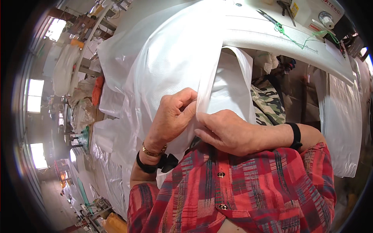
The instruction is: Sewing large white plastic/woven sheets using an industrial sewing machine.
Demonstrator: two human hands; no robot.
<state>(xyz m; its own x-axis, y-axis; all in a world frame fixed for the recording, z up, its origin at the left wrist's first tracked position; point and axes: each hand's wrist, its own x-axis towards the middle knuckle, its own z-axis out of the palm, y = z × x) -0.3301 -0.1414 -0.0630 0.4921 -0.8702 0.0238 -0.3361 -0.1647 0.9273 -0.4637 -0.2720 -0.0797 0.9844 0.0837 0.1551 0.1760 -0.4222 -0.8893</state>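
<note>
We've got the white woven sheet (pixel 171 66) draped off the sewing table (pixel 272 37) twd our chest, its long axis running from the table edge down to us. A folded strip of it (pixel 204 93) hangs straight down btwn both hands, so the fabric lies directly ahead & above the hands, touching both.

Left hand (pixel 173 116) is clenched on the strip's left side, thumb & fingers pinching the fold. Right hand (pixel 229 132) lies flat-ish against the strip's lower edge, fingers curled onto it, gripping the same fold from the right. Both equally near; they meet at the fold, just below the table edge.

Outward from the sheet: right of it, under the table, a camouflage-pattern cloth (pixel 268 105). Further right, another white sheet (pixel 344 116) hangs down. On the table top, above the sheet, scissors (pixel 268 16) & a loose green thread (pixel 307 39), w/ the sewing machine (pixel 316 13) beyond. Left of the sheet, more white sheets (pixel 107 163) piled along the aisle. Nothing sits btwn hands & fold.
</note>
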